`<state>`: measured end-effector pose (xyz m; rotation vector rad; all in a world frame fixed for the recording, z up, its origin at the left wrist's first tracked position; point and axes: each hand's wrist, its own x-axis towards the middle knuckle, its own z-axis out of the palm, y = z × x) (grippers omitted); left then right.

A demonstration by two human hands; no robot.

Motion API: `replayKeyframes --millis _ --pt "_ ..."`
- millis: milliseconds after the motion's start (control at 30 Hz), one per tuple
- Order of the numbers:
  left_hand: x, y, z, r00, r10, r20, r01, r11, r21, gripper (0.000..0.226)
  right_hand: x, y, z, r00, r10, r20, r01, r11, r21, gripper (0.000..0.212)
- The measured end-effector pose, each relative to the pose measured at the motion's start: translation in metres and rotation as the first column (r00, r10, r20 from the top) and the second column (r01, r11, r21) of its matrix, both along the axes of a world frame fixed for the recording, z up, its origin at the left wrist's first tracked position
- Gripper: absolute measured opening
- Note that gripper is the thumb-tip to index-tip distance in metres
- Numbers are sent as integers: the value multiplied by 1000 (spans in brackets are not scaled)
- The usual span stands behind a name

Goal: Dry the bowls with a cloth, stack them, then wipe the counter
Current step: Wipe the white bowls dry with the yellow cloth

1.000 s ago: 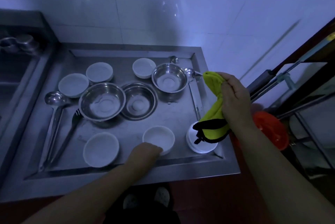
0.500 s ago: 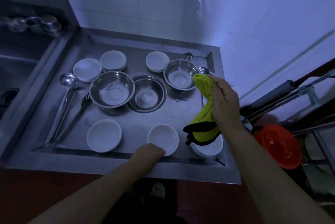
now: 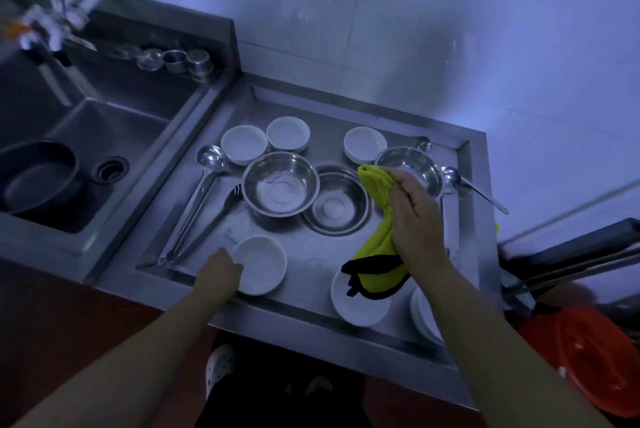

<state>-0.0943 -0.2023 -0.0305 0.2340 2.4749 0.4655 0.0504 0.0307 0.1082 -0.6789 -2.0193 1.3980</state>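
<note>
Head view: left hand [image 3: 221,270] grips the rim of a white bowl [image 3: 261,265] at the steel tabletop's [image 3: 381,330] front edge, likely slippery and breakable, while right hand [image 3: 414,216] clutches a soft yellow cloth [image 3: 375,254] above the other bowls.

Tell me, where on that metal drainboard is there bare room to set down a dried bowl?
The widest bare patch lies between the near-left white bowl, the steel bowls and the yellow cloth. A smaller one separates the far white bowls. The middle row is crowded.

Three metal bowls [image 3: 280,184] sit mid-counter [image 3: 474,254], ladle [image 3: 194,201] left, sink [image 3: 104,137] farther left.
</note>
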Motion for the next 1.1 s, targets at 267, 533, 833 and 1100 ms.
replayKeyframes --millis 267,533,833,1100 --pt "-37 -4 7 815 249 523 -399 896 195 31 -17 -35 1 995 -93 24 93 996 -6 32" --pt "-101 -31 65 934 -92 345 -36 937 347 28 -55 -93 7 992 -124 9 124 992 24 41" --pt "-137 -64 121 730 -460 -506 630 740 237 43 -94 -147 -7 972 -234 17 233 972 33 22" --pt "-165 -98 159 900 -289 -327 427 736 525 38 -136 -181 7 981 -193 33 183 964 193 5"
